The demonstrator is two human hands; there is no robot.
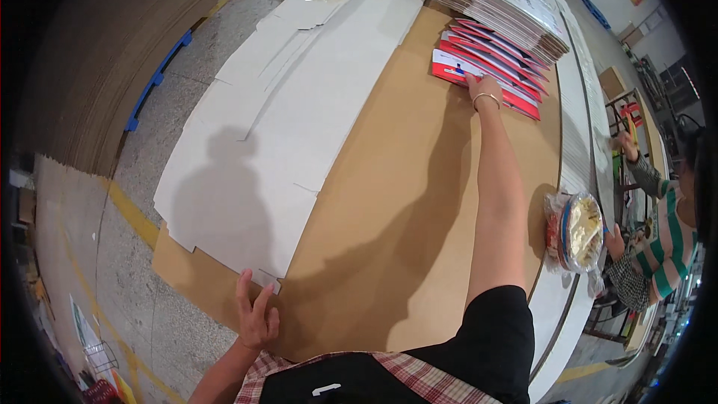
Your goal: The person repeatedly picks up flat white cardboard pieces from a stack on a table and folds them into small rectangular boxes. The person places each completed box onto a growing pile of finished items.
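Note:
My right arm stretches far across the table. At its end my right hand (485, 90) is closed on the upper edge of the nearest red-and-white folded carton (516, 102). Behind that carton, several more red-and-white folded cartons (490, 52) lean over one another in a fanned row. My left hand (256, 316) is at the near left, fingers apart and holding nothing. Its fingertips are by the lower corner of a large white cardboard sheet (299, 127), which lies on brown cardboard (374, 232).
Behind the cartons is a thick stack of flat white printed cardboard (501, 0). A roll-like bundle in clear plastic (580, 232) sits at the right edge. Tall stacked brown cardboard (105, 52) stands left on a blue pallet (157, 78). Another person (658, 254) works at the right.

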